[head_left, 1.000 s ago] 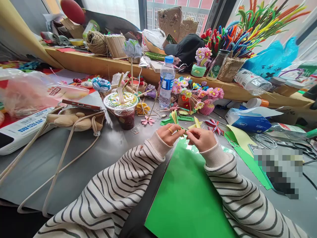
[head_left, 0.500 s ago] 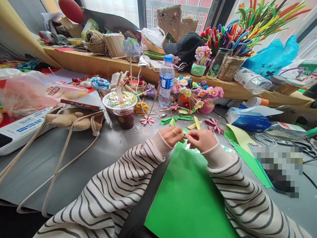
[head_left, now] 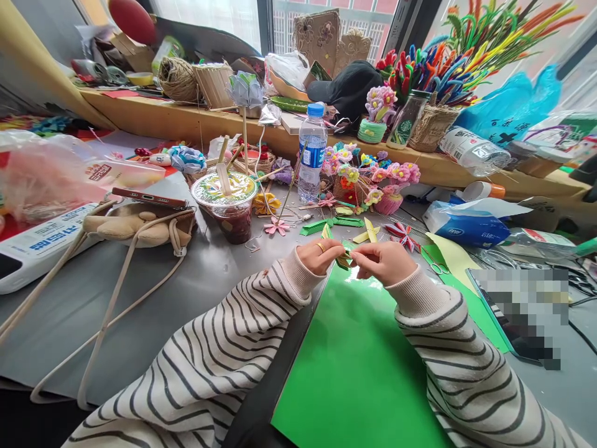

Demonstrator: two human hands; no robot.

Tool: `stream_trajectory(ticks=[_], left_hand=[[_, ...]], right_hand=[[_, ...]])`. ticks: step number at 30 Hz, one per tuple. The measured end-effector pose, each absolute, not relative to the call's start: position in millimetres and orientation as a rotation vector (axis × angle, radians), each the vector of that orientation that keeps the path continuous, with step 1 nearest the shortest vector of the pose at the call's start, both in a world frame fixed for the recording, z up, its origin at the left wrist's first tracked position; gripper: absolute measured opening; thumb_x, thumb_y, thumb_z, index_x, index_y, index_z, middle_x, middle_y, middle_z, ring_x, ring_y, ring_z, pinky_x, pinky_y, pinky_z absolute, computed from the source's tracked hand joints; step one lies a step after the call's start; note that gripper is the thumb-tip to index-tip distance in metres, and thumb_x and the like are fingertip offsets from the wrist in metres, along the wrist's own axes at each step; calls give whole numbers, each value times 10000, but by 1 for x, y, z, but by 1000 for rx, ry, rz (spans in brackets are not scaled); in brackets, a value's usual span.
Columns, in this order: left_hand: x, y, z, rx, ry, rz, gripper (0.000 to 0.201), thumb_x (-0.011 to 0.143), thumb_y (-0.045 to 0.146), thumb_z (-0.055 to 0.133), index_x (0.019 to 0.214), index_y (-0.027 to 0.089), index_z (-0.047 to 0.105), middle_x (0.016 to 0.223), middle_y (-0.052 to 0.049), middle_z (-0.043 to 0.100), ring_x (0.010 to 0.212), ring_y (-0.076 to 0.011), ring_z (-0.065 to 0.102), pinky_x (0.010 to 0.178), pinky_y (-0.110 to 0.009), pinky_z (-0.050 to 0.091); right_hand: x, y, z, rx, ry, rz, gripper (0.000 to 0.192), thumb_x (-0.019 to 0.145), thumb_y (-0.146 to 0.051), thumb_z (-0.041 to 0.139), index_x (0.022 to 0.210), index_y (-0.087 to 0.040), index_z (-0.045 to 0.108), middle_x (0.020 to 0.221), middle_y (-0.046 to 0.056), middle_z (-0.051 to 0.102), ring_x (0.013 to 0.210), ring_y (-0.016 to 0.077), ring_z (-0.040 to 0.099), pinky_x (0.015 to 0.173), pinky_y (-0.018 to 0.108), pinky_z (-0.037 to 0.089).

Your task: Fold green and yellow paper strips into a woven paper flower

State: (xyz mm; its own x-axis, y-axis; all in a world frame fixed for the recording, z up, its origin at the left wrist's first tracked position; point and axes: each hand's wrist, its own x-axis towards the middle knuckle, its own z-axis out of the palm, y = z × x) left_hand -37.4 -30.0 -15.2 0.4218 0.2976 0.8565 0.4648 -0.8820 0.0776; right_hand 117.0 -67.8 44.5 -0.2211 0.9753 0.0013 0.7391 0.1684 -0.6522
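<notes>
My left hand [head_left: 319,254] and my right hand [head_left: 385,261] meet above the far edge of a big green paper sheet [head_left: 359,367]. Both pinch a small folded green-and-yellow paper piece [head_left: 344,257] between their fingertips. A yellow tip of the piece pokes up behind my left fingers. My left hand wears a gold ring. Both arms are in striped sleeves. Just beyond the hands lie loose folded green paper strips [head_left: 332,224] and a yellow strip [head_left: 370,231] on the grey table.
A lidded cup of dark drink [head_left: 227,205] and a water bottle [head_left: 312,152] stand beyond the hands. Paper flower baskets [head_left: 370,180], a tissue pack [head_left: 466,227], scissors [head_left: 436,266] and a beige bag with phone [head_left: 140,218] surround the work spot. A cluttered wooden shelf [head_left: 186,118] runs along the back.
The fanned paper that stood up above my left hand has been squeezed flat between my fingers. Both hands have shifted slightly toward me.
</notes>
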Motion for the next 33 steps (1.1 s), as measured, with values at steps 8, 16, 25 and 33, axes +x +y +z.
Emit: stream_trajectory(ticks=[8,16,25,33], left_hand=[[-38,-30,-14,-2591,-695,-1495,199,771,125,385,768,149,582,732,-52,656,658,-91,607,571,-159,475],[-37,-30,-13,-2620,-736,-1508,142,756,128,435,756,136,577,725,-54,649,663,-93,602,595,-164,477],[-35,-34,-14,-2503,-821,-1576,135,761,153,428,781,147,561,793,-65,637,730,-105,599,612,-187,490],[-32,-38,-6,-2357,-897,-1910,89,712,145,517,795,168,541,930,-59,517,872,-123,536,752,-281,491]], right_hand=[[117,-68,46,-1637,-2068,687,212,735,-244,451,668,-150,629,459,-2,621,454,124,608,463,176,441],[114,-68,44,-1566,-2128,553,192,716,-183,459,690,-182,649,459,-27,624,438,123,602,462,192,449],[113,-66,33,-1349,-2099,185,218,701,-200,465,821,-168,644,665,32,663,487,106,570,492,213,460],[103,-72,25,-1129,-2030,-280,260,767,-158,417,942,-128,606,808,81,657,730,139,605,666,228,484]])
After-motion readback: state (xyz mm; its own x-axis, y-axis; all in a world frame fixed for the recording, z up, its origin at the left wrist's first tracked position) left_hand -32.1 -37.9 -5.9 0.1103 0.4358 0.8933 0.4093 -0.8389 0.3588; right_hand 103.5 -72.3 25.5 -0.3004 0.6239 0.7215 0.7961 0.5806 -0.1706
